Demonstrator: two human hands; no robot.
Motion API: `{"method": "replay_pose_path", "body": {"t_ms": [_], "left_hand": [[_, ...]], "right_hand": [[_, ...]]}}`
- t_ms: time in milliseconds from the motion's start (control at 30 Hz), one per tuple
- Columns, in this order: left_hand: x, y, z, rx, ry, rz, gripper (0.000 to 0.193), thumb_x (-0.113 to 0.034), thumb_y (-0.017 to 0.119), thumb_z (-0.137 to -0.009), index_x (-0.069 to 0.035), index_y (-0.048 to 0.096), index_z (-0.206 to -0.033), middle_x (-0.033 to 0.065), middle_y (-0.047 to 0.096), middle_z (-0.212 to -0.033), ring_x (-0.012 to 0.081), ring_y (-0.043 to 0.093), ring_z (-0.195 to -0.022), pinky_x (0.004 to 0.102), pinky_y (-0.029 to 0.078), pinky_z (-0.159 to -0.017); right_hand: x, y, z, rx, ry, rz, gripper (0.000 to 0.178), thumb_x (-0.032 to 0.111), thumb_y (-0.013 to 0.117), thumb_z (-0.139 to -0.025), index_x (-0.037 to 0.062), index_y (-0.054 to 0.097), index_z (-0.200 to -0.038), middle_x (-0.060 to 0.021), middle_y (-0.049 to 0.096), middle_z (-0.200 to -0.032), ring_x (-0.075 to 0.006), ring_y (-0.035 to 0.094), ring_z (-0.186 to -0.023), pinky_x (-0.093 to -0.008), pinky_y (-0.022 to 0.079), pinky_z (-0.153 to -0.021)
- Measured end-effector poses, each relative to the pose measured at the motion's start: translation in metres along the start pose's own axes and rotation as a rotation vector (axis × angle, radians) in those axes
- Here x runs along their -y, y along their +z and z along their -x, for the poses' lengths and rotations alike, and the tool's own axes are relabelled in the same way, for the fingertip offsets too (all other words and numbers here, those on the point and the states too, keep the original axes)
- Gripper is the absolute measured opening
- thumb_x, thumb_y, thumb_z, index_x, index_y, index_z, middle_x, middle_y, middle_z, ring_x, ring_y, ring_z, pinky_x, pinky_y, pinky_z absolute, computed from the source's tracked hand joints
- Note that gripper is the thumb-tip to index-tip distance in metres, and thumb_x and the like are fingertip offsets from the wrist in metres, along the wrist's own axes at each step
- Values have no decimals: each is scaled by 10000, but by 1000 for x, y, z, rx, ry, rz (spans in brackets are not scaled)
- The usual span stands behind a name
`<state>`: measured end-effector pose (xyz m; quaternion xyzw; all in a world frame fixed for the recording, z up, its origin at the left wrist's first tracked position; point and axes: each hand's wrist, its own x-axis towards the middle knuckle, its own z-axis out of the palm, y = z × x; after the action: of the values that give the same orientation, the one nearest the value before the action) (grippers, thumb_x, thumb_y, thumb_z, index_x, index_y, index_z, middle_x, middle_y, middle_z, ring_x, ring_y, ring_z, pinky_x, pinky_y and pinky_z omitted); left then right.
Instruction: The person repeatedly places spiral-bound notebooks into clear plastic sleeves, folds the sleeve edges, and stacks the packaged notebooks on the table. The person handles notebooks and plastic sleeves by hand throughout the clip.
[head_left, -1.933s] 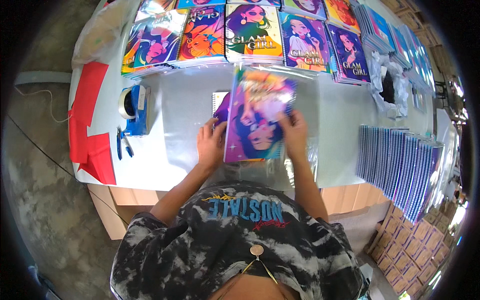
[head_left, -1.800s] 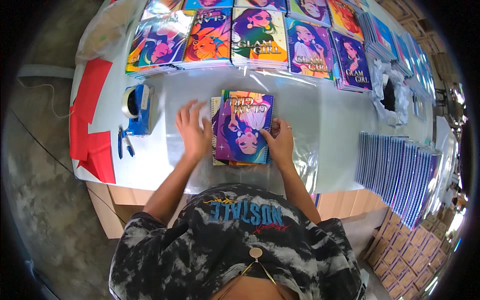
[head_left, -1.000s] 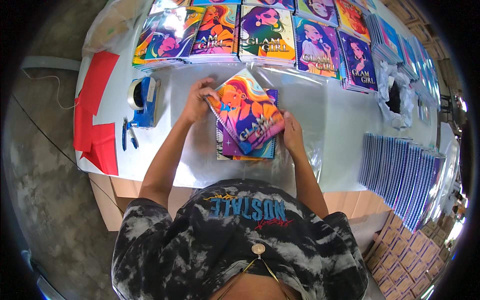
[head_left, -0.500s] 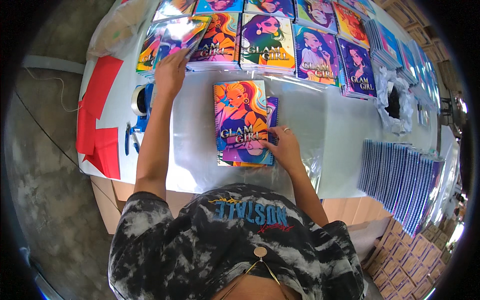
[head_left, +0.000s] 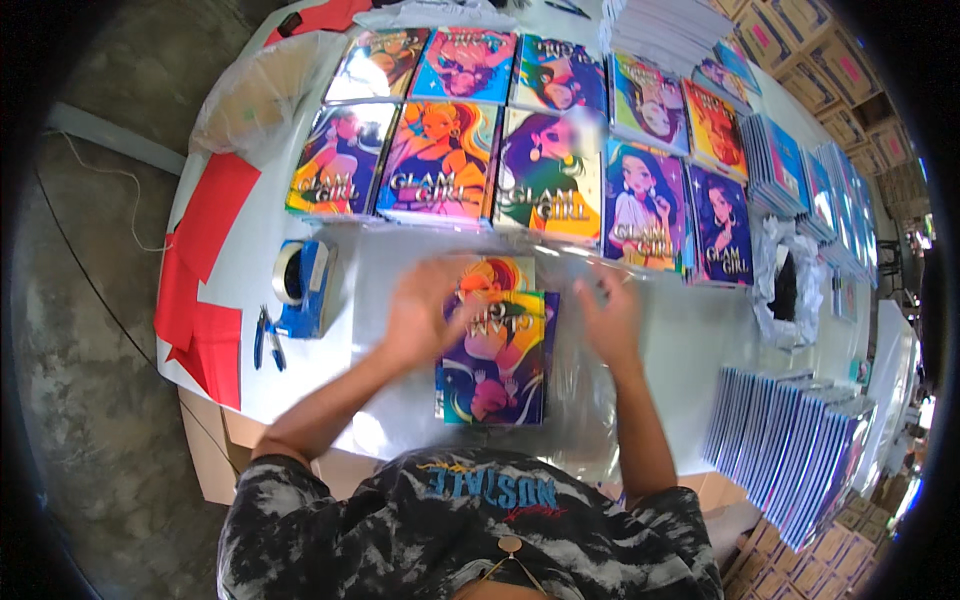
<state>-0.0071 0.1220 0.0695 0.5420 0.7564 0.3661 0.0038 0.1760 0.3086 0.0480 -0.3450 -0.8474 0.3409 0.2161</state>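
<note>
In front of me lies a small pile of spiral notebooks. The top notebook has a purple and yellow illustrated cover turned upside down. Above its edge shows part of a notebook with an orange-haired figure. My left hand is smeared by motion at the pile's upper left, its thumb near the top cover; its grip is unclear. Off the pile's right side, my right hand is raised with fingers apart and nothing in it, slightly blurred. Beyond my hands stand rows of notebook stacks with bright illustrated covers.
On the left are a blue tape dispenser, blue-handled cutters and red sheets. A long row of notebooks stands on edge at the right, near crumpled plastic wrap. Cartons are stacked beyond.
My left hand has brought a notebook from the far left stack onto the pile, upside down. My right hand has lifted off the pile and moved away to the right. The view has shifted.
</note>
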Motion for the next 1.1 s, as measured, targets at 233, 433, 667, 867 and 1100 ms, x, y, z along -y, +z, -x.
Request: {"method": "replay_pose_path", "body": {"t_ms": [233, 433, 667, 867, 1100], "left_hand": [[207, 11, -246, -7, -245, -302, 464, -282, 545, -864, -45, 470, -1256, 214, 587, -1108, 354, 564, -1029, 407, 436, -893], [258, 23, -299, 206, -427, -749, 593, -138, 506, -807, -106, 305, -1363, 191, 633, -964, 343, 634, -868, 474, 494, -726], [301, 9, -287, 264, -461, -719, 609, -492, 438, -859, -93, 361, -1312, 267, 569, -1089, 429, 563, -1007, 499, 460, -824], [260, 27, -324, 101, -240, -735, 592, -374, 478, -849, -97, 302, -1342, 246, 633, -934, 389, 637, -816, 493, 492, -714], [143, 113, -330, 301, -624, -720, 814, -682, 459, -771, -36, 479, -1267, 278, 365, -1333, 462, 350, -1232, 547, 337, -963]], "right_hand": [[-31, 29, -265, -241, -19, 301, 461, 291, 640, -775, -52, 578, -1078, -251, 624, -971, -387, 604, -909, -408, 482, -798], [-23, 76, -318, -81, 303, 470, 1211, 594, 779, -529, -77, 188, -1346, -299, 346, -1325, -418, 287, -1274, -548, 263, -1001], [-25, -5, -333, -116, 277, 252, 677, 349, 671, -727, 14, 445, -1271, -254, 552, -1152, -373, 483, -1153, -475, 376, -948], [-142, -31, -341, -163, 623, 449, 590, 536, 646, -722, 234, 557, -1222, -296, 236, -1412, -479, 154, -1320, -622, 99, -1030], [-90, -17, -325, -178, 464, 477, 427, 439, 728, -686, 249, 650, -1060, -276, 339, -1332, -449, 247, -1264, -575, 194, -1009]]}}
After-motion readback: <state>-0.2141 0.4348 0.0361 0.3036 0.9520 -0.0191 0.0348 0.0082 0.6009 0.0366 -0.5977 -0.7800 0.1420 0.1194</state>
